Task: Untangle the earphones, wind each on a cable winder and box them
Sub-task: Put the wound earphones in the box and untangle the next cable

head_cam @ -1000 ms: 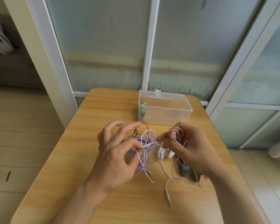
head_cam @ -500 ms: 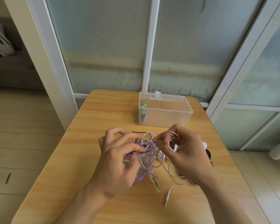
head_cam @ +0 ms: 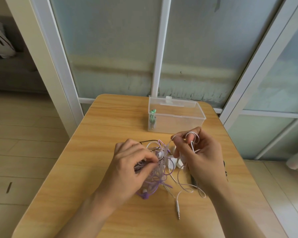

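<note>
A tangle of purple, white and black earphone cables (head_cam: 157, 174) lies mid-table between my hands. My left hand (head_cam: 129, 170) pinches the purple and black strands at the tangle's left side. My right hand (head_cam: 199, 155) holds loops of the white earphone cable (head_cam: 193, 140) curled round its fingers, lifted above the table. The white cable's jack plug (head_cam: 177, 209) lies on the wood nearer to me. White cable winders (head_cam: 173, 163) sit partly hidden beside my right hand. A clear plastic box (head_cam: 177, 117) stands behind, with green wound earphones (head_cam: 152, 117) at its left end.
The wooden table (head_cam: 100, 177) has rounded corners and ends near a glass door wall behind the box. A dark object (head_cam: 193, 181) lies partly under my right wrist. Tiled floor drops away to the left and right.
My right hand has lifted up and to the right, drawing the white cable out of the tangle. My left hand closed down on the purple strands.
</note>
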